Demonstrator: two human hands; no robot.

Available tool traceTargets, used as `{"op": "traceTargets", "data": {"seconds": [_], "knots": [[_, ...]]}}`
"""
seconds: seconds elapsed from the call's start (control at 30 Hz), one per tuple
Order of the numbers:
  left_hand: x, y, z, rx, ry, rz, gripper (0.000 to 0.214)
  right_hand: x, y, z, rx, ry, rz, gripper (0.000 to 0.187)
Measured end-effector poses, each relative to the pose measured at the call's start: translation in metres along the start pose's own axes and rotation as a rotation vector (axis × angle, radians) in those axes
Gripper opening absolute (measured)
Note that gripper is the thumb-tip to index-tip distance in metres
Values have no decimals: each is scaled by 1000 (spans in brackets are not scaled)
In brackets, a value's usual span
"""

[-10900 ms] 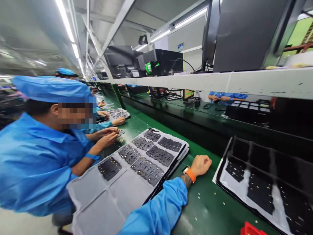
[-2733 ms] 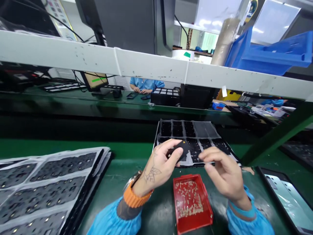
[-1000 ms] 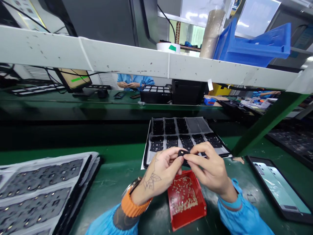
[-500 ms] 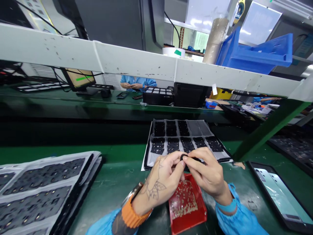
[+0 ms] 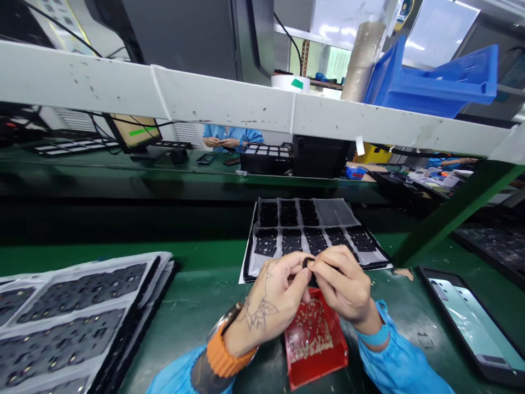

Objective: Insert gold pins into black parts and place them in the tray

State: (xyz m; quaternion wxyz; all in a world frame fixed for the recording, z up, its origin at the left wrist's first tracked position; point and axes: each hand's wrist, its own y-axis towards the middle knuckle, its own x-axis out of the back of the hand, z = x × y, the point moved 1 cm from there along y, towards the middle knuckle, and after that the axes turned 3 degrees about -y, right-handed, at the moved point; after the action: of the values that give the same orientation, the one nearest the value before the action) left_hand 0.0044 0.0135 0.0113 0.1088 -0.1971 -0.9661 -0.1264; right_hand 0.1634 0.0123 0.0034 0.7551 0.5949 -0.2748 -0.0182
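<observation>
My left hand [image 5: 273,301] and my right hand [image 5: 344,282] meet in front of me, fingers pinched together on a small black part [image 5: 313,280]. Most of that part is covered by my fingers, so its full shape is hidden. Just below the hands sits a red bin [image 5: 318,375] holding many tiny pale pieces [image 5: 314,349]. Behind the hands lies a tray [image 5: 334,213] with white film and rows of flat black pieces [image 5: 288,212]; some of its upper right pockets show only film.
At the left is a stack of film-lined trays [image 5: 135,320] with black pieces. A black frame [image 5: 455,334] holding pale blue panels lies at the right. A white shelf beam [image 5: 229,98] crosses above, bearing a blue bin [image 5: 430,90]. A green post [image 5: 447,216] slants down. Across the bench sits a person [image 5: 232,135].
My hands stay pinched on the black part with barely any movement. The view has shifted slightly.
</observation>
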Motion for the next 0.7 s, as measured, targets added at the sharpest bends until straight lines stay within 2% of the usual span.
{"op": "traceTargets", "data": {"seconds": [0.47, 0.53, 0.7], "knots": [[4, 0, -7, 69, -138, 16, 37, -1, -3, -6, 42, 20, 27, 20], [8, 1, -7, 66, -133, 2, 37, 4, -1, -4, 7, 92, 8, 20], [18, 2, -5, 61, -57, -95, 33, 31, 5, 3, -206, 193, -102, 17]]}}
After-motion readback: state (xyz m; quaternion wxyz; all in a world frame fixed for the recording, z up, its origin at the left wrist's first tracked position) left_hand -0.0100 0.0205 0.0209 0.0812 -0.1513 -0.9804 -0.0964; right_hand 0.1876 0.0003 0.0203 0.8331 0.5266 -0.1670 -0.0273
